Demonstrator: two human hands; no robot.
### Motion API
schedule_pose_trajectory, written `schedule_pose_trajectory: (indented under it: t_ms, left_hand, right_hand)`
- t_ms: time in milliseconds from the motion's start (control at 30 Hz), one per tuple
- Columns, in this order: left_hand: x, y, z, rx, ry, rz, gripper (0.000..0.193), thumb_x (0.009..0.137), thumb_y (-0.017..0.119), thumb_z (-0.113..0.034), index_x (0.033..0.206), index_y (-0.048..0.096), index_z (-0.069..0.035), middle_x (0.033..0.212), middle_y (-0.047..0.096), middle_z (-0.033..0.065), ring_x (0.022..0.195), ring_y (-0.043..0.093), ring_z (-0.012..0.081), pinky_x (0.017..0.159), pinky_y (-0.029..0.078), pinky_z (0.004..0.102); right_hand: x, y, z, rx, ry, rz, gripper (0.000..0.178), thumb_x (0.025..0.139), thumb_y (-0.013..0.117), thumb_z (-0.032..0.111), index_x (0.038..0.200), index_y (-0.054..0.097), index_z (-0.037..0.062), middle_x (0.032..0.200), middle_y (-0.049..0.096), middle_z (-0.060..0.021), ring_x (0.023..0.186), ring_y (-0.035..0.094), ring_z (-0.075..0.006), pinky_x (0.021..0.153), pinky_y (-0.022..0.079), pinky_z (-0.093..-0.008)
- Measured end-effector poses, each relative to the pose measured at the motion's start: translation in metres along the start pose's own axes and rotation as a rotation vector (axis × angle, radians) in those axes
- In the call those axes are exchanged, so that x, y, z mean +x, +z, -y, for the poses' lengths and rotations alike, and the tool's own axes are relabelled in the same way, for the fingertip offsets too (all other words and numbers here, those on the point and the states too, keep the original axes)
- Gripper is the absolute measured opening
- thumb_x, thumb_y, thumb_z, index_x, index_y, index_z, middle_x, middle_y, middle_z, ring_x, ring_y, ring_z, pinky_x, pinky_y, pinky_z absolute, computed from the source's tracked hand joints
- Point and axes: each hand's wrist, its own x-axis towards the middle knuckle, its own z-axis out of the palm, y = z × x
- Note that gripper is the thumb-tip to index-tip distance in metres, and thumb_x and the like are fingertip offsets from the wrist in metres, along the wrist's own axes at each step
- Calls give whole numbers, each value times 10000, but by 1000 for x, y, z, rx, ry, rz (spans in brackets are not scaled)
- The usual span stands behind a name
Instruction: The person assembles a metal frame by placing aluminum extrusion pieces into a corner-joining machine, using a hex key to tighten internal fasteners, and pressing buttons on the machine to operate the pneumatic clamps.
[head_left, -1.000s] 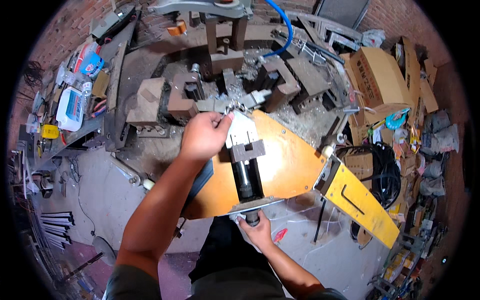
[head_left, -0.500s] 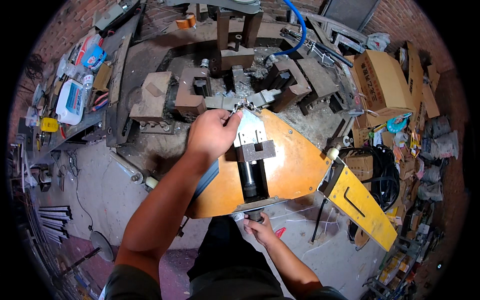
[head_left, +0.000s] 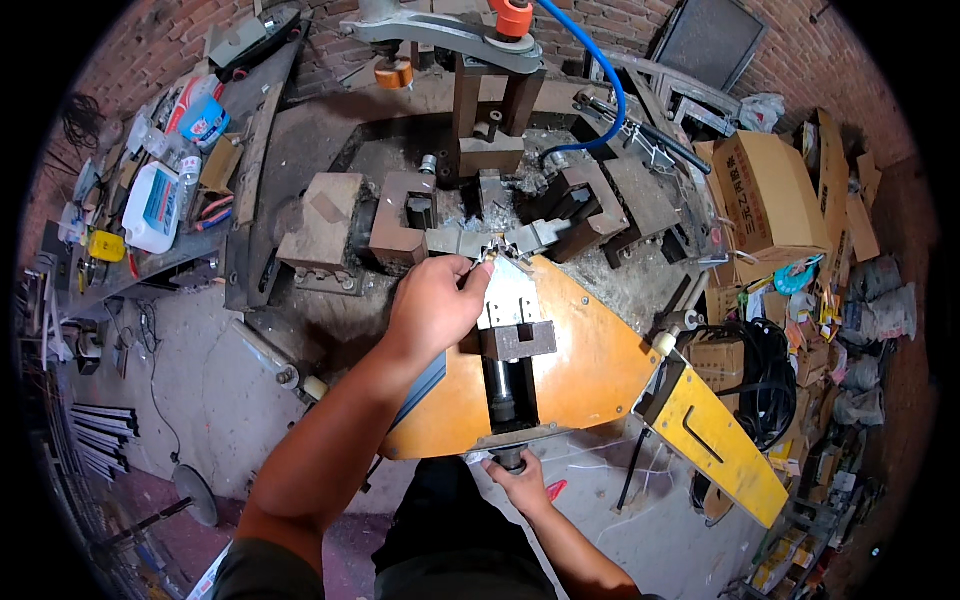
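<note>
Left hand (head_left: 440, 305): my thumb and forefinger are pinched together on a small metal piece (head_left: 500, 247), item one, which sits at the inner tip of the bright metal plate (head_left: 513, 293). The piece is too small, and too far under the fingertips, for me to give its shape with confidence.

Right hand (head_left: 520, 486): my fingers are wrapped about a dark cylindrical knob (head_left: 510, 459), just below the near edge of the orange panel (head_left: 595, 350).

Orange panel: one, broad, with a central slot; a black cylinder (head_left: 503, 390) lies within the slot, and a notched steel block (head_left: 520, 341) bridges it beyond the cylinder.

Yellow slotted plate (head_left: 715, 430): one, angled outward at the panel's right corner, beside a white roller (head_left: 664, 343).

Brown steel blocks: a left C-shaped block (head_left: 392, 222) and a right C-shaped block (head_left: 600, 208), beyond the panel, flanking the small piece.

Blue hose (head_left: 617, 95): one, curving down at the far right.

Worktop (head_left: 190, 258), far left: carries a white jug (head_left: 152, 208), a blue tub (head_left: 205, 122) and a yellow container (head_left: 106, 245).

Cardboard box (head_left: 775, 190): one, right side, amid clutter.
</note>
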Motion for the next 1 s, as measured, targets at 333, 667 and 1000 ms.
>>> schedule_pose_trajectory:
  t_ms: [333,667,1000]
  left_hand:
    - [-5,-2,-2,38,-7,-35,374,1050,691,-310,970,743,52,728,712,121,628,606,154,627,486,360]
    - [-7,-3,-16,4,-82,20,343,1054,690,-298,988,738,35,713,702,97,607,607,132,597,471,339]
    - [-10,-7,-26,127,-8,-62,312,1017,708,-316,927,708,-17,740,690,182,638,663,376,609,506,427]
  right_hand:
    - [-38,-86,158,-689,-109,328,511,916,873,404,1168,725,-15,1106,765,-126,1000,728,-199,843,589,-331]
    - [103,-8,290,-95,-316,-35,311,1041,743,269,1089,761,-38,945,735,-29,881,626,-90,800,499,-258]
    - [116,6,281,37,-235,63,186,1031,761,194,950,739,28,839,647,60,761,507,-35,689,399,-234]
